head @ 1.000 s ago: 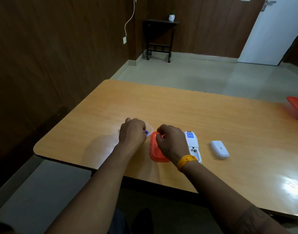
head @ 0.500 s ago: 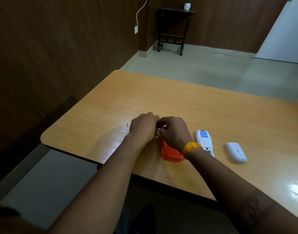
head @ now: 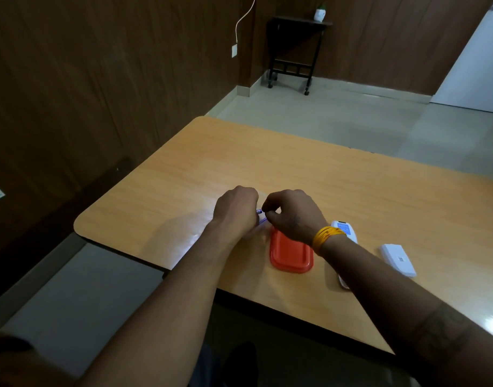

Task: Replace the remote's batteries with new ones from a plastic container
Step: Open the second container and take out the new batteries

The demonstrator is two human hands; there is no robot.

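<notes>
My right forearm crossed over one white rectangular remote (head: 344, 229), beside one orange plastic lid (head: 291, 254) and one white battery cover (head: 397, 259) on the wooden tabletop (head: 323, 174). Left hand (head: 235, 209) and right hand (head: 294, 215), grips curled, pinched one small blue-marked battery (head: 260, 216) between them.

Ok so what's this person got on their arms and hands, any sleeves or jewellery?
Both forearms are bare, with no sleeves showing. The right wrist carries a yellow thread band; dark tattoo marks show on the right hand and forearm. The left hand shows nothing worn.
</notes>
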